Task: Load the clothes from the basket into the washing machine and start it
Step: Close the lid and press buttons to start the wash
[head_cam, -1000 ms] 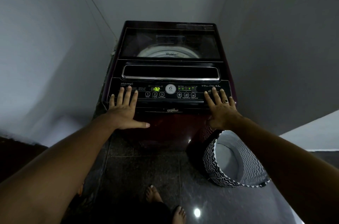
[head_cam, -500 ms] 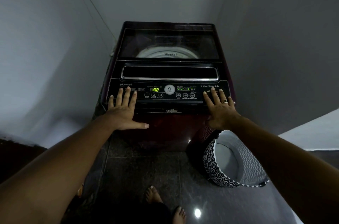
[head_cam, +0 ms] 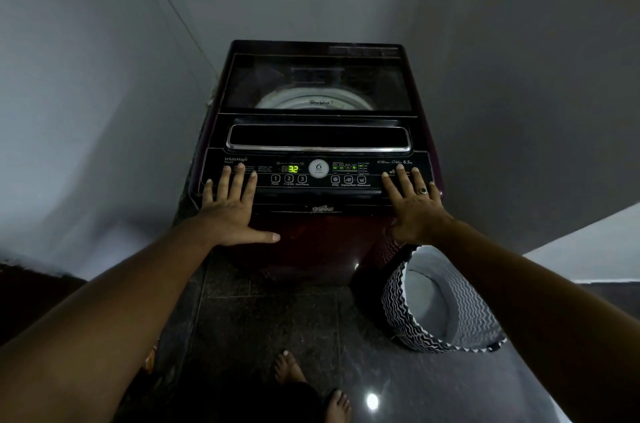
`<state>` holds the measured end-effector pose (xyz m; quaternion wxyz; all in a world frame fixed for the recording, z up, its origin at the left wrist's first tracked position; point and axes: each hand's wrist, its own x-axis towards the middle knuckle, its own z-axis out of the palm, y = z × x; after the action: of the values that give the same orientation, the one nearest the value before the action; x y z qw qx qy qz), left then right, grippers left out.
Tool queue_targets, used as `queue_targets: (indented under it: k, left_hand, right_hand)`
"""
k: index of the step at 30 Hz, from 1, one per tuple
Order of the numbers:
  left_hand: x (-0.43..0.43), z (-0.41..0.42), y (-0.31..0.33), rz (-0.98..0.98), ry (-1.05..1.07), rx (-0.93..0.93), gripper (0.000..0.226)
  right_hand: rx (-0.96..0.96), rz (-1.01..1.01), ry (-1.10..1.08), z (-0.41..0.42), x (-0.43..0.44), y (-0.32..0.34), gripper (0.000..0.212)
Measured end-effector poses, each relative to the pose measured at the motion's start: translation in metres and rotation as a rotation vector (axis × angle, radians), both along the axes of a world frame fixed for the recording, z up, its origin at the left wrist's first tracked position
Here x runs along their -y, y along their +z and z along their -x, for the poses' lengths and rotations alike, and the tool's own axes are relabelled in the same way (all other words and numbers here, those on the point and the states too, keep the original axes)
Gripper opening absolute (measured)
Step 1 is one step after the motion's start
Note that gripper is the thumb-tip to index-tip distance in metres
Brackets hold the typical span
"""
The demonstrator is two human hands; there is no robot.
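Standing at a top-loading washing machine (head_cam: 311, 242) in a narrow corner, lid (head_cam: 317, 83) down, pale drum rim visible through its dark glass. Laid flat on the left end of the control panel (head_cam: 374, 192): the left hand (head_cam: 230, 215), open, fingers straight and spread, thumb out along the near edge. Flat on the panel's right end: the right hand (head_cam: 414, 211), open likewise, with a ring (head_cam: 423, 190) on one finger. Nothing held in either.

Green "32" lit on the display (head_cam: 293, 169). Near right, on the floor (head_cam: 263, 325), a chevron-patterned basket (head_cam: 398, 305), tilted, just beside the machine's front corner; no clothes visible in the part of its grey inside on show. Clothes themselves unseen, judged to be in the drum.

Probably at the starting step or just past it; impossible to tell from the lit number alone.

Risks from here:
- Brushing Power or Program beside the Start/Pause button (head_cam: 302, 179) with a spread finger, so cancelling or changing the cycle.
- Leaning hard on the panel's edge.
- Stepping back with bare feet (head_cam: 287, 367) into the basket on glossy tile.
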<state>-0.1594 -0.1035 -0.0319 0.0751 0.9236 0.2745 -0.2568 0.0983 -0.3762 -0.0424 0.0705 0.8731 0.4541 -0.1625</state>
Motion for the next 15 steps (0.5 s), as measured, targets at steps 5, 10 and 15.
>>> queue_targets:
  k: [5,10,15]
  left_hand:
    - [0.000,0.000,-0.001,-0.009,-0.008,-0.004,0.149]
    - [-0.001,0.000,-0.002,-0.019,-0.010,0.004,0.149]
    - [-0.001,0.003,0.004,-0.027,-0.004,0.054,0.144]
  right_hand:
    - [0.014,-0.006,0.007,-0.001,0.000,-0.001,0.122]
    - [0.006,0.021,0.015,-0.001,-0.001,0.005,0.121]
    - [-0.025,0.019,0.022,-0.003,0.000,0.019,0.112]
